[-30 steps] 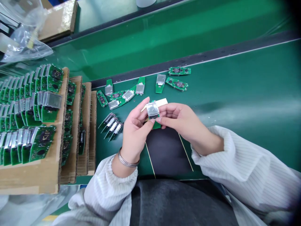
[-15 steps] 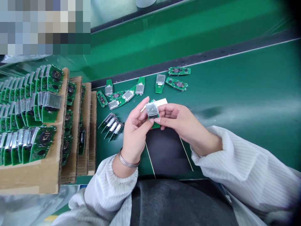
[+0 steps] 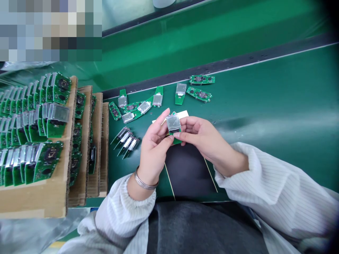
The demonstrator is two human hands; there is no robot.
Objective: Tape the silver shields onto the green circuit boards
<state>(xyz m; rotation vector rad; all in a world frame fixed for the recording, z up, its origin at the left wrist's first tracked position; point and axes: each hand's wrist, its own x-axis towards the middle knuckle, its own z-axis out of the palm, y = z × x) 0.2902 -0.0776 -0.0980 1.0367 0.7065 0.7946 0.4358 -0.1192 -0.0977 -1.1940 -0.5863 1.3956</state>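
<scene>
And here we are, both hands together on one green circuit board (image 3: 176,141)! The left hand (image 3: 155,146) pinches it, thumb along the near side of the display; the right hand (image 3: 205,135) grips too, its thumb tip next to the left's, most fingertips tucked out of sight. The board sits right between them, display (image 3: 173,122) face up to the wearer. Its long axis runs nearly straight away from the body, display end pointing far, bare green end pointing back toward the wearer. Just past the fingers, a white piece (image 3: 183,114) peeks out, partly hidden.

Nearer the body than both hands, the black mat (image 3: 189,173) lies on the green tabletop (image 3: 265,116). Just left of the left hand, a leaning row of boards (image 3: 127,140) stands on edge. Further left, cardboard holders (image 3: 34,204) carry rows of upright boards (image 3: 50,158).

Now beyond the hands: a loose cluster (image 3: 144,107) past the left fingertips, one board (image 3: 180,94) lying display-side up straight ahead, and a pair of boards (image 3: 199,94) farther out, lengthwise across the view. Behind them all, the dark rail (image 3: 225,66)!
</scene>
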